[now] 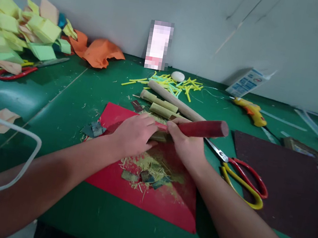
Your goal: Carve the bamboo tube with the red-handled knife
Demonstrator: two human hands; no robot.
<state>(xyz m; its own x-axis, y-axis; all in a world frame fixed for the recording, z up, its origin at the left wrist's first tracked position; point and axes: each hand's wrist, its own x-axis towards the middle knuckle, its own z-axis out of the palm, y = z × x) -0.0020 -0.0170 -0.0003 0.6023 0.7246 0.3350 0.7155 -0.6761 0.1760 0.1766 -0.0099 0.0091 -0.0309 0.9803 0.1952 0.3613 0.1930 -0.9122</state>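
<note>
Both my hands meet above a red sheet (177, 212). My right hand (187, 145) is closed, its thumb laid along a tool with a thick dark-red round handle (205, 129). That handle sticks out to the right past my hand; the tool's working end is hidden. My left hand (134, 135) is closed with bent fingers round a short bamboo piece (160, 136), which shows only between the hands. Greenish shavings (139, 164) and dark flat scraps (147, 176) lie on the sheet below. Two cut bamboo pieces (161, 102) and a pale wooden stick (174, 101) lie just beyond.
Red-and-yellow scissors (245, 181) rest beside my right forearm on a dark board (291, 196). Farther back are a yellow glue gun (250, 111), yellow-green strips (164, 83) and a blurred upright panel (159, 44). Folded papers (25, 29), red-handled scissors (18, 72) and a white frame (31, 155) stand left.
</note>
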